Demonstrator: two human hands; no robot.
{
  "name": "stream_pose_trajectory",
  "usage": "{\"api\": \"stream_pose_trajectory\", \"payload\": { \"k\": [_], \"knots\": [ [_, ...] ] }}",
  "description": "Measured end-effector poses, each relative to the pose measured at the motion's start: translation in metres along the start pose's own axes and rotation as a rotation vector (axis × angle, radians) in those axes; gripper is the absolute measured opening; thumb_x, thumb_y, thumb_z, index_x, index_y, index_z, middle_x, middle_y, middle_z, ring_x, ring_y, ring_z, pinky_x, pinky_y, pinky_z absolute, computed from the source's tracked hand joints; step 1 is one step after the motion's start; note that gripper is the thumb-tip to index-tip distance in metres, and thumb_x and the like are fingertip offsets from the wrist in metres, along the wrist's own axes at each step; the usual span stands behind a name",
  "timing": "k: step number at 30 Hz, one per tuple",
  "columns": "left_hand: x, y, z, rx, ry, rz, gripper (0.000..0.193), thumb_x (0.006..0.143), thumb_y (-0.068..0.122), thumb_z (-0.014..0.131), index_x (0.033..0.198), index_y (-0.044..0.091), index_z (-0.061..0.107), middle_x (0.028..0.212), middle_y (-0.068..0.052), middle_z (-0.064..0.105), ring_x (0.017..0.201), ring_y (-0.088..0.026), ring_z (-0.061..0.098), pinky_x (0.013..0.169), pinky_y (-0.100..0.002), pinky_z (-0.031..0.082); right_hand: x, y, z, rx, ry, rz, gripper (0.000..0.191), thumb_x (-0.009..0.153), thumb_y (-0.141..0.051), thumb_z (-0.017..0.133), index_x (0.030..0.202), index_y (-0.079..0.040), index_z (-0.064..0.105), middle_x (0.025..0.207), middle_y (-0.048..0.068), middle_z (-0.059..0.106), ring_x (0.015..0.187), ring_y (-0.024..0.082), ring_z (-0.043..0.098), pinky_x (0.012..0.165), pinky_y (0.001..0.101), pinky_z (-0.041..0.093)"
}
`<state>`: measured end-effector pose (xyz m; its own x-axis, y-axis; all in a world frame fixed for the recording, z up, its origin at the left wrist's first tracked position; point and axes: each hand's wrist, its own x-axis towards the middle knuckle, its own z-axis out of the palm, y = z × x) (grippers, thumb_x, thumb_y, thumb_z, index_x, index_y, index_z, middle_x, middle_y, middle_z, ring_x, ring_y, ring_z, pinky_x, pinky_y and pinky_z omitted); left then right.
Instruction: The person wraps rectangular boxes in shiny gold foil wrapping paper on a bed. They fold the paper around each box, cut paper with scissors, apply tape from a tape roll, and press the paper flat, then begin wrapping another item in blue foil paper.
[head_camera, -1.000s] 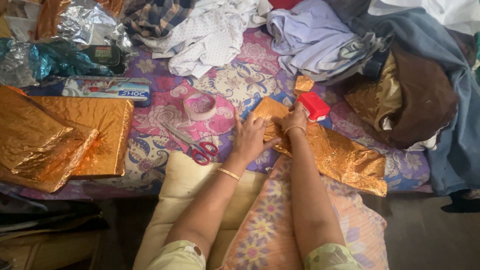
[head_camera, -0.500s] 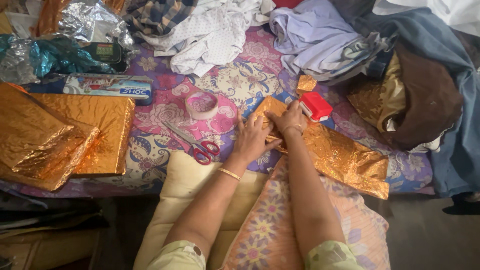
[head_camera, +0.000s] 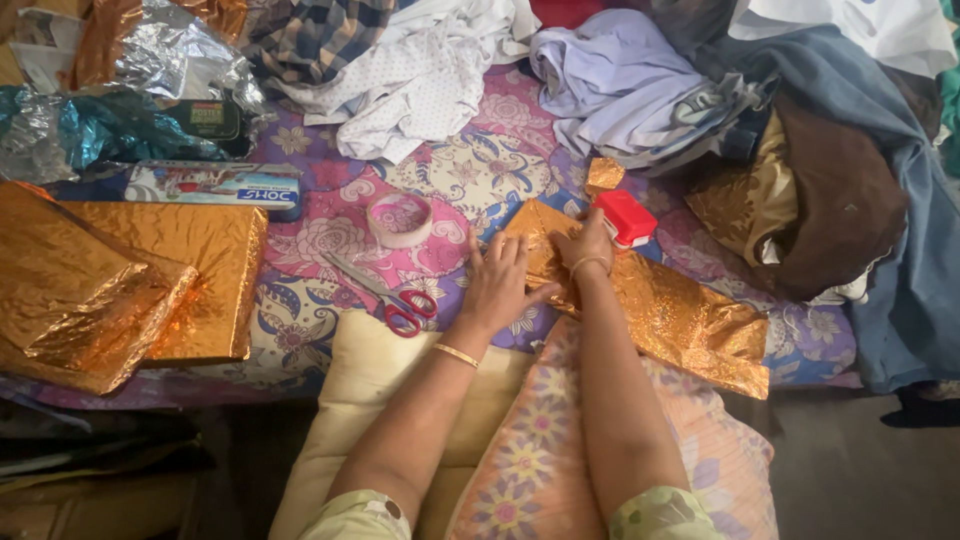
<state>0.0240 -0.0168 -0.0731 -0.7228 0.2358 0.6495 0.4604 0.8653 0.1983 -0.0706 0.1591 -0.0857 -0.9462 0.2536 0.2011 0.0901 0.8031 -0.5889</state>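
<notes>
Foil everywhere: crinkled orange-gold wrapping foil lies across the floral bedsheet, and both hands are pressing on its far-left end. Left hand is spread flat, fingers open, at the foil's edge. Right hand is curled over the foil with fingers bent, and whether it pinches a fold I cannot tell, since the fingertips are tucked under. Just right of it sits a small red plastic box, partly hidden by that hand. Left of the hands, red-handled scissors lie open, and a tape roll sits just beyond. At the far left, a flat foil-wrapped parcel shines, glossy and creased, its left side cut off. Rumpled clothes pile along the far side. Against half a second ago, the hands have barely shifted, staying on the same foil end.
</notes>
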Motion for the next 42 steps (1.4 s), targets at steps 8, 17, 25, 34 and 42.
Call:
{"api": "stream_pose_trajectory", "payload": {
  "k": [8,17,25,34,42],
  "knots": [
    [-0.002,-0.001,0.0,-0.076,-0.107,-0.025,0.075,0.088,0.066,0.062,0.13,0.003,0.066,0.117,-0.014,0.06,0.129,-0.033,0.046,0.118,-0.072,0.013,0.002,0.012,-0.013,0.133,-0.181,-0.069,0.089,0.053,-0.031,0.101,0.124,-0.007,0.052,0.094,0.013,0.068,0.087,0.026,0.067,0.077,0.0405,0.055],
    [-0.001,-0.005,-0.005,-0.149,-0.171,-0.065,0.062,0.088,0.069,0.057,0.117,0.018,0.076,0.116,-0.016,0.06,0.132,-0.035,0.044,0.119,-0.074,0.012,0.002,0.016,-0.006,0.109,-0.167,-0.034,0.092,0.051,-0.032,0.102,0.124,-0.007,0.053,0.102,0.015,0.068,0.093,0.027,0.067,0.081,0.0401,0.055],
    [-0.004,-0.007,0.003,-0.076,-0.161,-0.032,0.083,0.089,0.075,0.053,0.131,0.004,0.067,0.118,-0.014,0.06,0.129,-0.034,0.046,0.119,-0.073,0.014,-0.01,-0.017,0.003,-0.206,-0.113,0.075,0.089,0.064,-0.065,0.091,0.124,-0.01,0.055,0.124,0.013,0.066,0.111,0.033,0.067,0.092,0.0436,0.054],
    [-0.005,-0.008,0.004,-0.066,-0.107,-0.043,0.082,0.091,0.074,0.051,0.129,0.002,0.067,0.117,-0.013,0.059,0.129,-0.033,0.047,0.118,-0.073,0.015,-0.013,-0.026,-0.001,-0.132,-0.048,0.085,0.088,0.066,-0.056,0.091,0.132,-0.014,0.05,0.126,0.017,0.064,0.113,0.036,0.065,0.089,0.0468,0.053],
    [-0.005,-0.015,0.016,-0.15,-0.017,-0.116,0.068,0.098,0.064,0.046,0.122,0.004,0.068,0.126,-0.021,0.057,0.129,-0.038,0.047,0.114,-0.066,0.023,0.007,0.016,-0.01,0.303,-0.123,-0.063,0.071,0.062,-0.028,0.095,0.12,-0.008,0.06,0.099,0.019,0.067,0.087,0.031,0.067,0.078,0.046,0.055]
  ]
}}
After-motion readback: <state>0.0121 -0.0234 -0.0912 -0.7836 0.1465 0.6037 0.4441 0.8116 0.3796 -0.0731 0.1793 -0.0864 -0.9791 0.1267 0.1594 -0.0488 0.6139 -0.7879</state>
